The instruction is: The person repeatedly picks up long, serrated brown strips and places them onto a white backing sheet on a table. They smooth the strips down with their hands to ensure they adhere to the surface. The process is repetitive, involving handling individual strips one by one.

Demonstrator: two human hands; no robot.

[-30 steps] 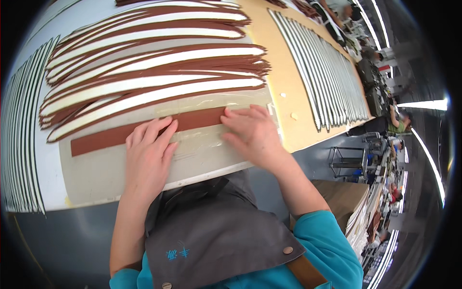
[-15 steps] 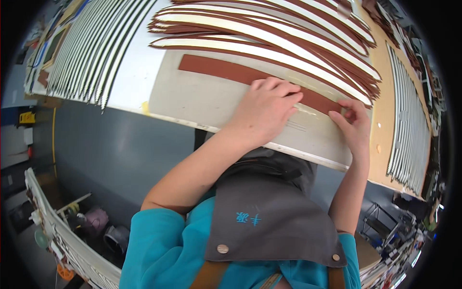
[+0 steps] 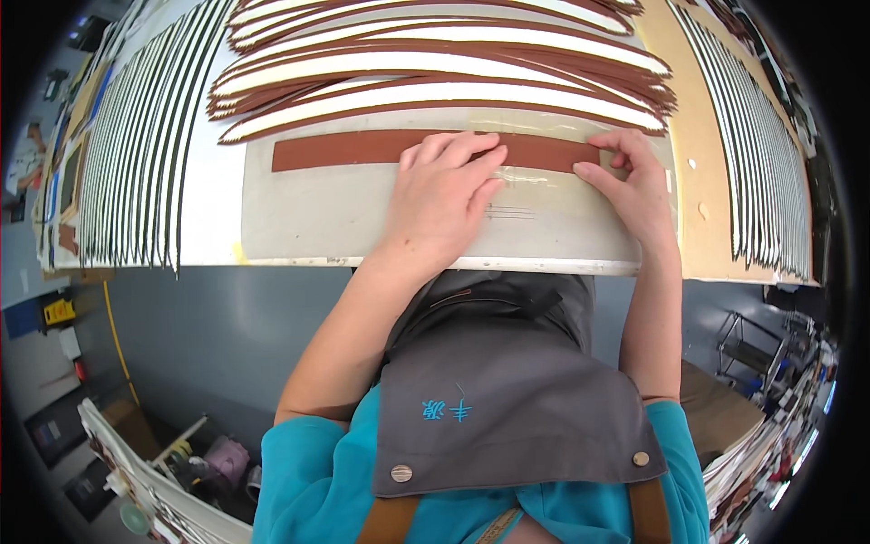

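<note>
Tilted half a second ago, the brown strip (image 3: pixel 335 151) now lies almost level across the view, as the whole scene has swung round; both hands have kept to about the same stretches of it. At far left, a row of narrow dark-edged strips (image 3: pixel 136 154) lies on the white table (image 3: pixel 213 213). Next comes a grey mat (image 3: pixel 317 218), where the brown strip lies flat, just below a heap of long brown and white strips (image 3: pixel 444 63). The left hand (image 3: pixel 439 199) rests over the strip's middle, fingers laid close together, thumb set apart. At the strip's right end, the right hand (image 3: pixel 639 186) is curved, thumb at the lower corner and forefinger at the upper, with a gap between the two; whether they squeeze it, I cannot tell. Further right, a small yellowish scrap (image 3: pixel 703 211) lies on a tan board (image 3: pixel 702 249), then another row of narrow strips (image 3: pixel 752 154), with a dark-framed rack (image 3: pixel 750 352) below on the floor (image 3: pixel 245 317)
</note>
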